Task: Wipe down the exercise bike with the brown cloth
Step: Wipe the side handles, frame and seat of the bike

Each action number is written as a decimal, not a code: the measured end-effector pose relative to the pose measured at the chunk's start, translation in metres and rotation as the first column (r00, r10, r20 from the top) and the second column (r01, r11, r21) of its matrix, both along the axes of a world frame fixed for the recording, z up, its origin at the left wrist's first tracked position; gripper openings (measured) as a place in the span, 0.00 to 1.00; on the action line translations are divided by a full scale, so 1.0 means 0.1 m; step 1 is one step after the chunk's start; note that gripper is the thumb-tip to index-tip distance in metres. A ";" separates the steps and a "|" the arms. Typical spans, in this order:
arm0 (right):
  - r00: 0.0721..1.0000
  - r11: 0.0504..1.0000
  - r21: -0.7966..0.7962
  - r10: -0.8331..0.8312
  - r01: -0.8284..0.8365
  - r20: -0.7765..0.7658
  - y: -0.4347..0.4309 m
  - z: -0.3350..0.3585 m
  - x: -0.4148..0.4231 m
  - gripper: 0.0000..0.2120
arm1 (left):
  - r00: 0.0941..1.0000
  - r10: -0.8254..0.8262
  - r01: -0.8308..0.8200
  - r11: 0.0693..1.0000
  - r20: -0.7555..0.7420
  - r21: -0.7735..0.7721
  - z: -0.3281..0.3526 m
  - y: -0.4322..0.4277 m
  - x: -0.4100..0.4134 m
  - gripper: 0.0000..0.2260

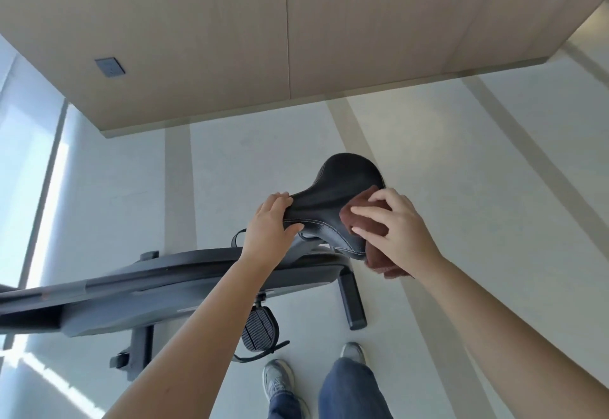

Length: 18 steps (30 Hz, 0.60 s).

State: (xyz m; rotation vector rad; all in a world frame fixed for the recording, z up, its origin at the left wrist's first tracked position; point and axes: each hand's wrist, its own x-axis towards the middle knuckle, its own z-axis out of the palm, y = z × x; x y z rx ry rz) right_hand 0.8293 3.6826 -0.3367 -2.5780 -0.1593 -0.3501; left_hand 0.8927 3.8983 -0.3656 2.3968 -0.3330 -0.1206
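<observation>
The exercise bike's dark grey frame [158,278] runs from the left edge toward the middle. Its black saddle [333,201] stands above the frame with its narrow nose pointing left. My left hand [268,224] grips the saddle's nose, fingers over the top and thumb underneath. The brown cloth [370,225] lies folded on the saddle's right side and hangs down below its near edge. My right hand [397,224] presses the cloth onto the saddle with spread fingers.
A black pedal with a strap [260,328] hangs below the frame. The bike's rear foot [352,303] stands on the pale floor. My shoes [278,380] are near the pedal. A wood-panelled wall [263,39] rises behind, with a window [23,168] at left.
</observation>
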 end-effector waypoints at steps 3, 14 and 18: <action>0.994 0.994 0.013 0.109 -0.109 -0.029 0.14 0.06 0.42 0.14 | 0.998 0.066 -0.067 0.997 -0.009 -0.038 -0.02 -0.04 -0.02 0.21; 0.899 0.903 0.027 0.429 -0.428 -0.090 -0.51 -0.01 0.61 0.12 | 0.953 0.300 -0.300 0.954 0.051 0.004 -0.04 -0.23 -0.12 0.19; 0.891 0.892 -0.023 0.450 -0.452 -0.069 -0.18 -0.01 0.97 0.11 | 0.929 0.368 -0.368 0.930 0.038 -0.008 0.01 -0.29 -0.11 0.19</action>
